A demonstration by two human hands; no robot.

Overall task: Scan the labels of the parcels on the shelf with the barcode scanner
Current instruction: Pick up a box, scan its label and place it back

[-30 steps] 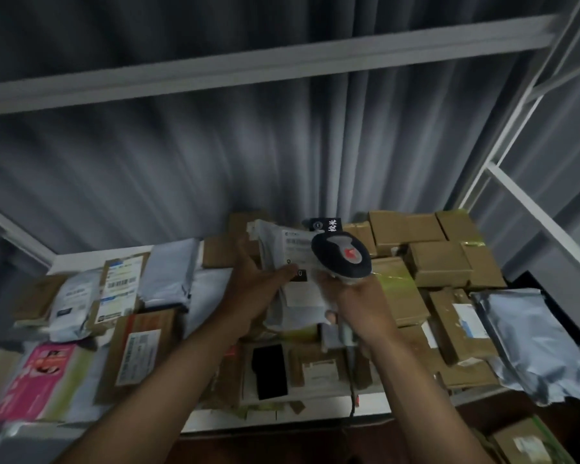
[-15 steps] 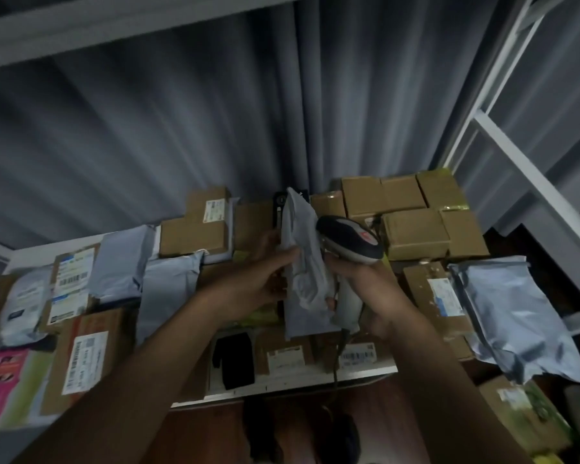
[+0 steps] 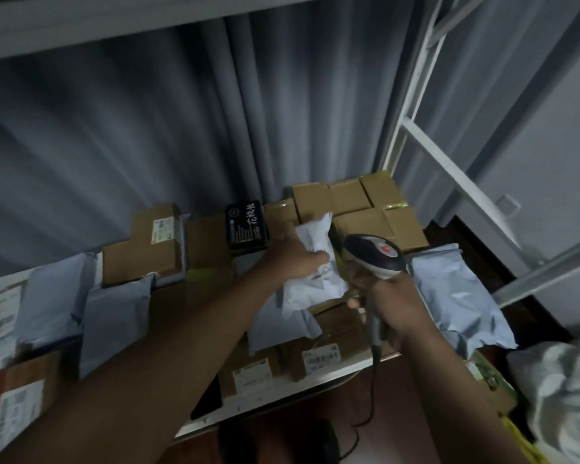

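A white shelf [image 3: 315,385] holds several brown cardboard boxes and grey plastic mailer bags. My left hand [image 3: 293,257] grips a crumpled grey-white mailer parcel [image 3: 315,279] that lies tilted over the boxes near the shelf's middle right. My right hand [image 3: 387,303] grips the handle of the grey barcode scanner [image 3: 375,256], whose dark head with a red mark sits just right of that parcel. The scanner's cable [image 3: 370,390] hangs down past the shelf's front edge. No label shows on the held parcel's visible side.
A black box with white characters [image 3: 246,226] stands behind my left hand. Brown boxes [image 3: 345,202] fill the back right corner. A large grey mailer [image 3: 456,296] lies at the right end. White uprights of the rack [image 3: 409,105] rise at right. More parcels [image 3: 563,390] lie below right.
My left hand has carried the grey mailer from upright in front of the scanner down and back onto the boxes. The scanner has shifted right, and the camera has tilted down-right.
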